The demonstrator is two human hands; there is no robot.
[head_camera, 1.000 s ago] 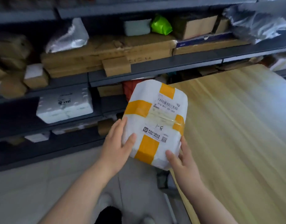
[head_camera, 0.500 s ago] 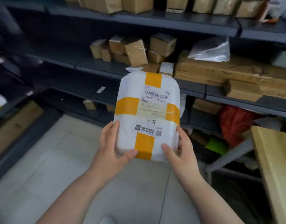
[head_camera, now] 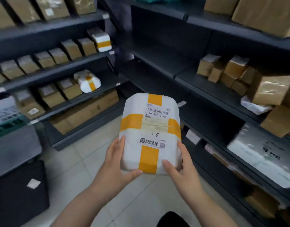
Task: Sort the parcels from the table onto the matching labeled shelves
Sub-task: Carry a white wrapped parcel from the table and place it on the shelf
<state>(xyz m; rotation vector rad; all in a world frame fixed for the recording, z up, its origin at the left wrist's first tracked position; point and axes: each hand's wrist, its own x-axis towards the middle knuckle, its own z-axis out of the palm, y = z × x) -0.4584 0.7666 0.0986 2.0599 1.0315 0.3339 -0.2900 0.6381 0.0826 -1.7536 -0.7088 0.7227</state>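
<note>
White crinkled plastic parcel (head_camera: 150,133), orange-taped, gripped by hands (head_camera: 114,167) (head_camera: 185,171).

Pale tiled floor (head_camera: 72,163), dark grey left rack (head_camera: 62,72) and dark grey right rack (head_camera: 211,104) meeting in a corner straight ahead — several tiers each, small white tags (head_camera: 118,84) on the shelf edges, black box (head_camera: 18,199) at lower left, grey surface (head_camera: 13,145) just above it, soft even light.
</note>
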